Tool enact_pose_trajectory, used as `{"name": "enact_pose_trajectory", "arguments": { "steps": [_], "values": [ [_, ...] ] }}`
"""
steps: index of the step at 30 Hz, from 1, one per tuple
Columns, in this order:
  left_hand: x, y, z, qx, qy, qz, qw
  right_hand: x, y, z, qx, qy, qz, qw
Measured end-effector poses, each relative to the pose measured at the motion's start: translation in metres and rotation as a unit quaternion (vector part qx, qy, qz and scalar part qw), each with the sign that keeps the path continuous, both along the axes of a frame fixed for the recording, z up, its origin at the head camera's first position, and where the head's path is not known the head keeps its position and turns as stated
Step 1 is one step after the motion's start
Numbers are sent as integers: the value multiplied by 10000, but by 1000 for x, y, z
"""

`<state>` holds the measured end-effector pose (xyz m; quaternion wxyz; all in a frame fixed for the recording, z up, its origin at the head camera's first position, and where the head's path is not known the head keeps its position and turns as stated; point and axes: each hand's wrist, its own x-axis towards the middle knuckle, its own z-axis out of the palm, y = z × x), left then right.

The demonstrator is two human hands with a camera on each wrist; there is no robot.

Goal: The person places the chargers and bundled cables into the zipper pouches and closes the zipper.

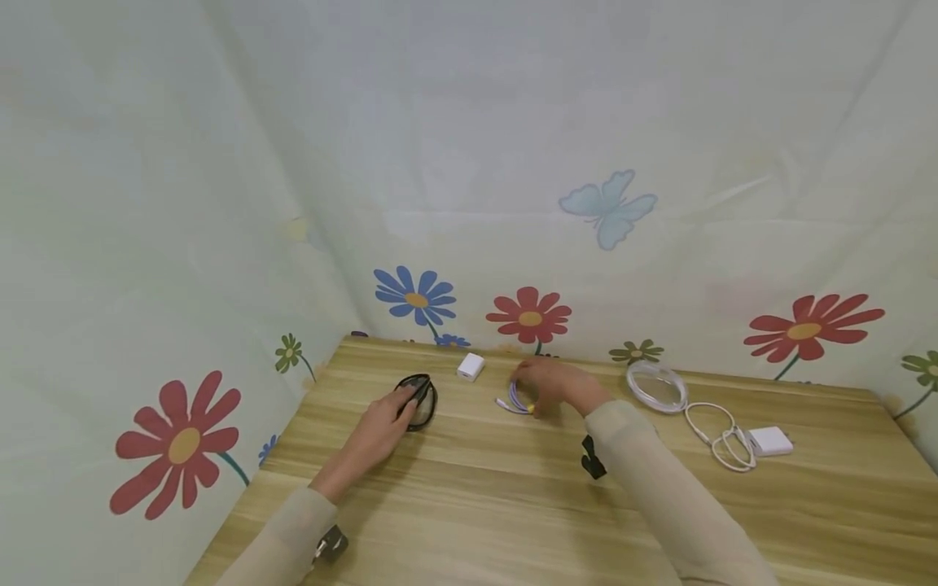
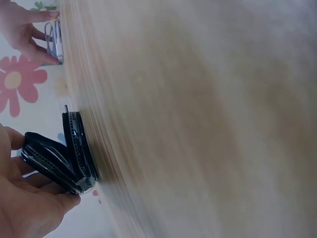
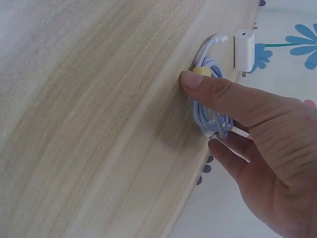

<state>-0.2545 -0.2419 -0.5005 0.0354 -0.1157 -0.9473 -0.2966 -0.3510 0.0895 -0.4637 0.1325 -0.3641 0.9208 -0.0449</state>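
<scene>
Cable between right fingers

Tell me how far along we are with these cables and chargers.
Apparently done: the pale cable lies coiled. In hand: the left hand grips the black cable, while the right hand holds the lavender cable near its yellow tie. Likely remaining: the white cable, loosely looped beside the large charger, and the small charger toward the back; neither hand touches them.
</scene>
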Motion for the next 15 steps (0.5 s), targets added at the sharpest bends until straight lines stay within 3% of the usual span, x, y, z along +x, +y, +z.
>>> {"name": "enact_pose_trajectory", "arguments": {
  "steps": [15],
  "values": [
    [0,-2,2,3,-86,-2,10000,-1,1,-1,-65,-37,-192,9998]
  ]
}}
